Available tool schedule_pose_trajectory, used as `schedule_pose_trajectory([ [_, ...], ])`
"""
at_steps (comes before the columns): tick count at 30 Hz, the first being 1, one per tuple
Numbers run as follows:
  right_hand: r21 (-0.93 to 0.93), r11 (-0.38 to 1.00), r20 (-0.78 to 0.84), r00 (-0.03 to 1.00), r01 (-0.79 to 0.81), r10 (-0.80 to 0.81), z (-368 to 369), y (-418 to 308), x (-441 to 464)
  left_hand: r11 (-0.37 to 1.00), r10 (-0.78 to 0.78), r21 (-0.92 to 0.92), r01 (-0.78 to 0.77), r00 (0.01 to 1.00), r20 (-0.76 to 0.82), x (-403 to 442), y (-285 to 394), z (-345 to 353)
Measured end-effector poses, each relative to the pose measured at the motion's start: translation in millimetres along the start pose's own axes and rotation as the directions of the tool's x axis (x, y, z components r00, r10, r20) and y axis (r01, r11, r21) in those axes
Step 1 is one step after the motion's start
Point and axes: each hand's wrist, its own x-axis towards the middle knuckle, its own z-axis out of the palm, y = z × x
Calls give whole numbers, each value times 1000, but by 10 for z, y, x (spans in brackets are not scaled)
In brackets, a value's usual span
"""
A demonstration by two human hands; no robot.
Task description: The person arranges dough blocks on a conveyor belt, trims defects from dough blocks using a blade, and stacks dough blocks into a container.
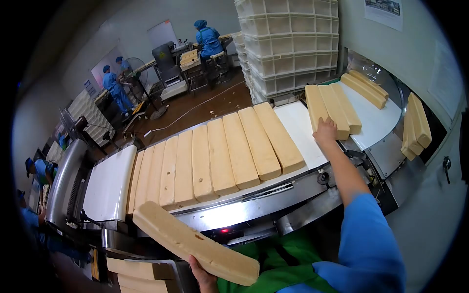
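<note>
My left hand (202,274), low in the view, is closed around the underside of a long pale-yellow loaf-like block (195,244). That block is tilted in front of the green apron and has a small brown spot. At the conveyor's right part, my right hand (325,131) has its fingers bent over the near end of another long block (317,107). Two similar blocks lie close beside that one. A row of several more blocks (227,151) lies side by side along the white conveyor belt (300,129).
Stacked white crates (293,44) stand behind the conveyor. More blocks lie on the curved belt (366,85) and beyond its right edge (415,127). A crate with blocks (139,273) is at lower left, below a metal machine housing (71,183). Co-workers in blue (210,41) are farther back.
</note>
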Motion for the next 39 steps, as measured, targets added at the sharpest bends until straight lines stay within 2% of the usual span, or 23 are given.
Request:
schedule_pose_trajectory([
  [2, 29, 998, -19, 998, 53, -52, -106, 120, -250, 999, -2, -50, 4, 1000, 30, -8, 25, -52],
  [5, 83, 986, -131, 982, 144, -133, -183, 365, -519, 997, 29, -67, -29, 1000, 6, -5, 43, -137],
  [7, 370, 911, -123, 982, 182, -146, -169, 632, -557, 996, 24, -81, -23, 1000, 18, 16, 65, -232],
  [8, 608, 792, -18, 998, 52, -52, -178, 756, -518, 997, 20, -80, -19, 1000, 9, 31, 68, -293],
  [9, 605, 795, -18, 999, 48, -46, -196, 842, -500, 997, 15, -81, -15, 1000, 2, 50, 73, -321],
  [11, 692, 699, 86, 982, -179, 166, -216, 979, -471, 996, 13, -83, -12, 1000, 18, 91, 76, -335],
  [12, 691, 701, 79, 982, -178, 171, -230, 932, -500, 996, 17, -85, -15, 999, 28, 112, 64, -318],
  [15, 531, 845, -114, 994, 64, -3, -186, 398, -870, 998, -19, -56, 25, 994, 107, 145, 53, -289],
  [16, 531, 845, -111, 994, 58, 2, -185, 242, -961, 998, -22, -53, 28, 994, 110, 150, 37, -289],
  [18, 361, 927, -136, 989, 98, -52, -197, 10, -1068, 999, -8, -46, 11, 997, 70, 153, -17, -280],
  [19, 360, 928, -138, 989, 100, -53, -200, -12, -1056, 999, -8, -48, 11, 997, 71, 143, -30, -263],
  [21, 477, 844, -111, 970, 244, -218, -186, -69, -1054, 999, -17, -41, 21, 996, 84, 121, -25, -261],
  [23, 525, 809, -98, 963, 264, -251, -177, -141, -1011, 998, -28, -54, 33, 995, 94, 120, -11, -227],
  [25, 584, 678, -183, 887, 445, -424, -220, -248, -1040, 997, -47, -57, 54, 993, 107, 116, -8, -205],
  [26, 548, 736, -120, 908, 397, -400, -250, -251, -1082, 996, -50, -61, 58, 989, 139, 129, -21, -195],
  [27, 552, 736, -120, 911, 391, -394, -218, -203, -1046, 996, -51, -63, 63, 985, 167, 140, -15, -203],
  [29, 705, 637, 45, 877, 312, -479, -81, 7, -814, 997, -49, -55, 58, 987, 155, 140, -28, -185],
  [30, 823, 545, 54, 934, 158, -352, 44, 120, -685, 997, -46, -52, 53, 989, 138, 134, -33, -178],
  [31, 597, 761, -78, 963, 254, -260, -160, 177, -633, 998, -41, -51, 48, 990, 137, 126, -34, -180],
  [32, 307, 912, -234, 950, 272, -205, -365, 230, -602, 998, -44, -48, 50, 993, 113, 116, -38, -182],
  [33, 309, 910, -234, 950, 275, -207, -341, 258, -557, 997, -50, -45, 54, 995, 88, 103, -36, -190],
  [35, 166, 986, -176, 983, -24, 54, -194, 321, -513, 999, -45, -27, 47, 996, 75, 73, -34, -198],
  [39, 230, 973, -131, 991, -11, 42, -100, 221, -578, 1000, -25, -13, 26, 996, 87, 24, -3, -146],
])
